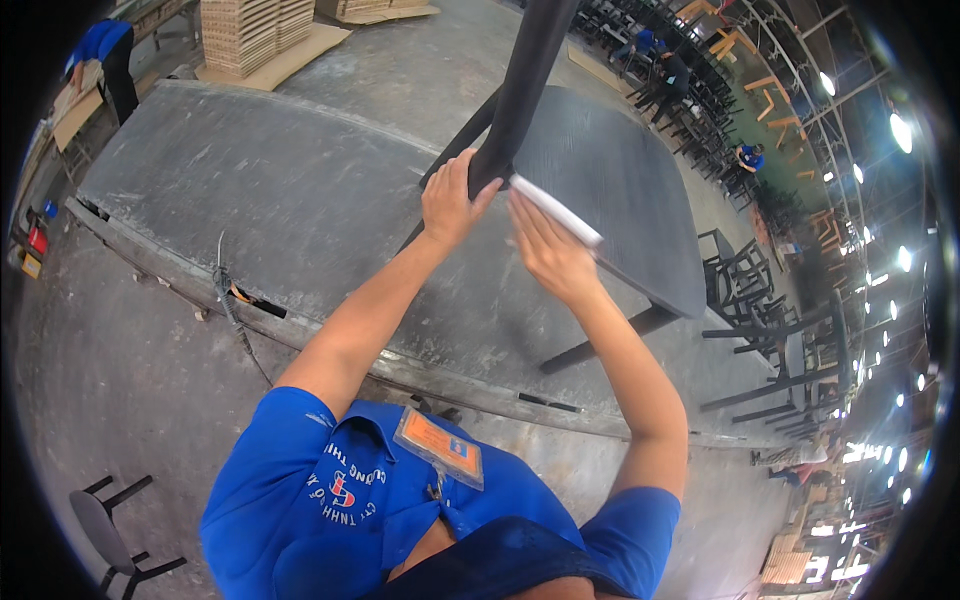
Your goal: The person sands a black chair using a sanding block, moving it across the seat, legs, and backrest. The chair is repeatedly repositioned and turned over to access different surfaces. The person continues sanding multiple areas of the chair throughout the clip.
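At the far left, a person in a blue shirt [100,50] was seen bent over a side bench, and stacks of pale boards [255,30] stood on cardboard behind the big grey desk [250,190]. On the floor at lower left a small dark stool [105,530] was set well apart from the work.

The left hand [450,205] was wrapped around a dark table leg [525,80] that pointed upward — fingers curled round the wood, thumb spread against its side. The leg belonged to a dark table [620,190] laid tilted on the desk, its top facing right, with further legs reaching down toward the desk edge.

The right hand [550,250] was held flat, fingers together, with a white sheet [555,210] pressed under the fingertips just beside the leg — most likely sandpaper or a wiping pad, though that could not be told for certain.

The step in hand was judged to be rubbing down the leg near its joint with the top. The next move would call for a firm steadying grip by the left hand while the sheet was drawn along the leg with even pressure.

Farther right, rows of dark chairs [770,330] were lined up under bright ceiling lamps [900,130].
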Demonstrator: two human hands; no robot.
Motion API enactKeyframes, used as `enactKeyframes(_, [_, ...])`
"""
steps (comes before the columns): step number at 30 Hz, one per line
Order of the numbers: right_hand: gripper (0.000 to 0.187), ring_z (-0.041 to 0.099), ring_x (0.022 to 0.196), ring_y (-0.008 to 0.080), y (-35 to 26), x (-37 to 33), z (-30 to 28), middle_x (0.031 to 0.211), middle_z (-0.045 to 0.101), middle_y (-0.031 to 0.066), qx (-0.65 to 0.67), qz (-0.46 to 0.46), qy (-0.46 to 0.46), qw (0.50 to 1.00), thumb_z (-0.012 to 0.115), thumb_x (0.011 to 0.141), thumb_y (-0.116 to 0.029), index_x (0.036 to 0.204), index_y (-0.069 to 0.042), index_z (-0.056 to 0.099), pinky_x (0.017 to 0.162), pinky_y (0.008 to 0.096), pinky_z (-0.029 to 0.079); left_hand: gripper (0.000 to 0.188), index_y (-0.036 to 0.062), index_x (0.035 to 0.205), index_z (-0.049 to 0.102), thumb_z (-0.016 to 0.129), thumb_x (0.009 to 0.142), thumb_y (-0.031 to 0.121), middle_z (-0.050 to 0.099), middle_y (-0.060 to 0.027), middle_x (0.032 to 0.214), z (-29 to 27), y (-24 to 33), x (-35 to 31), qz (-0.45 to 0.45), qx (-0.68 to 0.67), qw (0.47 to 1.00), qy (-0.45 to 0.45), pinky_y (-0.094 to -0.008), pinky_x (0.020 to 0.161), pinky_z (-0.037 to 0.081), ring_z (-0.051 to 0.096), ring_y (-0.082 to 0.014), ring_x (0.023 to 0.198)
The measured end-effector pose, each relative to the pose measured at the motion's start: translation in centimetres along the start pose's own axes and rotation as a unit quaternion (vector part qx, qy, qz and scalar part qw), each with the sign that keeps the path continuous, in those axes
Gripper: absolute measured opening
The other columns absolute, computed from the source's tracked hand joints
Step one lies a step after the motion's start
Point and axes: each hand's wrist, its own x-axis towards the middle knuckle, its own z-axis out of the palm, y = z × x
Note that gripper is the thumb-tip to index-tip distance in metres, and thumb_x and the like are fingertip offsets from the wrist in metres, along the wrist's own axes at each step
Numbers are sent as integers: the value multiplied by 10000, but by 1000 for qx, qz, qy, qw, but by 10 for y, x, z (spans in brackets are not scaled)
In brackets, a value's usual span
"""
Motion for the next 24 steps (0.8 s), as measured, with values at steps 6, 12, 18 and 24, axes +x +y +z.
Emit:
enactKeyframes(6, [437,489,1228,186,8,-24,-7,1359,498,82,10,-13,8,1000,566,832,-165,1243,-18,558,1027,322,386,610,35,1206,455,731,764,350,599,-112,920,-1,0,-1,45,0,999,-3,-379,711,483,606,-286,847])
enactKeyframes(12, [484,452,1265,182,37,-95,-25,1392,462,79,69,-11,41,997,593,787,-214,1230,-19,574,1045,343,377,606,39,1198,468,729,761,368,601,-114,941,2,0,-5,0,16,1000,-3,-395,738,482,606,-293,856])
enactKeyframes(18, [420,432,1282,217,-7,16,3,1404,440,119,33,33,-58,997,581,798,-177,1151,50,604,1062,340,357,599,42,1222,465,713,777,358,616,-157,1050,1,-6,-4,-9,6,999,-30,-404,777,486,606,-329,965])
enactKeyframes(24, [527,347,1348,219,-9,-27,19,1444,391,100,-14,61,77,995,572,812,-200,1307,-35,497,1140,388,224,598,26,1239,447,698,801,347,600,-183,1099,-4,-2,-5,-32,-22,996,-78,-428,834,468,590,-356,1003])
